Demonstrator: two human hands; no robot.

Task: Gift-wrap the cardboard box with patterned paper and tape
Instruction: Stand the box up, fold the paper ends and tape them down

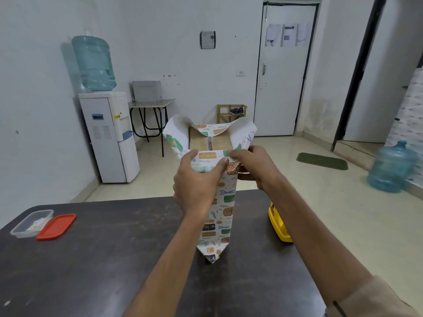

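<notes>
Right forearm (320, 236) half-hides a yellow object (278, 225), perhaps tape, while left hand (199, 179) and right hand (254, 165) pinch patterned paper (223, 207).

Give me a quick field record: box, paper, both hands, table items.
box: stands on end on table, top cardboard bare
paper: covers sides, lower end folded, top flaps open
left hand: grips near flap at top edge
right hand: pinches paper at right corner
other: yellow object, clear tub, red lid beside it

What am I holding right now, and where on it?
The left hand and right hand pinch the wrapping paper at its near flap, atop the upright box.
</notes>
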